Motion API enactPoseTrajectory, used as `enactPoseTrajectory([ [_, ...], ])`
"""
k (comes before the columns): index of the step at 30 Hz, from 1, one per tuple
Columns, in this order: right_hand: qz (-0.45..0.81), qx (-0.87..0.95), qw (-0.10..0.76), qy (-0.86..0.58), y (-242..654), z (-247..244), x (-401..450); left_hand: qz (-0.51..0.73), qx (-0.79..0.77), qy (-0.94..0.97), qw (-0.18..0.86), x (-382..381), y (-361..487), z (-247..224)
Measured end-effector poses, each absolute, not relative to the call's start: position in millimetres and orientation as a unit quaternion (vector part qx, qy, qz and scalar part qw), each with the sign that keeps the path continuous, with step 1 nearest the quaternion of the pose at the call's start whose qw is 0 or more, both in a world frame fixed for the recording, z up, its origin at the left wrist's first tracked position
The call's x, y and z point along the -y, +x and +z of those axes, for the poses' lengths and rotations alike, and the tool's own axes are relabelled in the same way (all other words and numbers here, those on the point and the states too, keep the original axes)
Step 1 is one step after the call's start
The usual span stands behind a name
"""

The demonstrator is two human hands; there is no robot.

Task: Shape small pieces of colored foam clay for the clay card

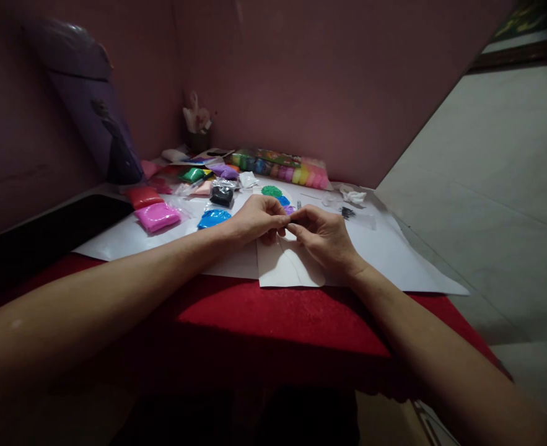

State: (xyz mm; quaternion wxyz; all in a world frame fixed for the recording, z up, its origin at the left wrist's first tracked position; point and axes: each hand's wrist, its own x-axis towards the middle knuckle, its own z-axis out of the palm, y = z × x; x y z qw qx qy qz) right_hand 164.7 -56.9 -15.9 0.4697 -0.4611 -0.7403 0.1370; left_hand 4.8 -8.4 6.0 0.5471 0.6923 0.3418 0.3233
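My left hand [260,217] and my right hand [323,236] meet over a white sheet of paper [280,269], their fingertips pinched together. Something small and dark seems to sit between the fingertips, too small to name. Thin drawn lines run down the sheet below them. Just beyond my fingers, the sheet carries a green textured patch [271,191], a blue patch [283,201] and a purple patch [288,210], partly covered by my hands. Small black bits [347,212] lie to the right of my right hand.
Left of my hands lie soft packets in pink [158,217], blue [214,218], black [222,194] and other colours. A long pack of coloured pieces [280,168] rests against the back wall. Crumpled white scraps [353,196] are at right. A red cloth [273,316] covers the table.
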Motion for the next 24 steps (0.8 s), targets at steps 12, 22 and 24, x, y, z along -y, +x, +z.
enactPoseTrajectory([
  [12, 0.122, 0.745, 0.462, -0.467, 165.2, -15.1, 57.0, 0.325, -0.343, 0.694, 0.543, 8.4, 4.7, 6.4],
  [22, 0.126, 0.746, 0.457, -0.468, 166.0, -15.2, 56.6, 0.326, -0.34, 0.695, 0.544, 7.2, 5.1, 4.1],
  [24, 0.125, 0.746, 0.457, -0.468, 165.7, -15.3, 56.9, 0.324, -0.34, 0.696, 0.543, 7.0, 4.9, 3.8],
])
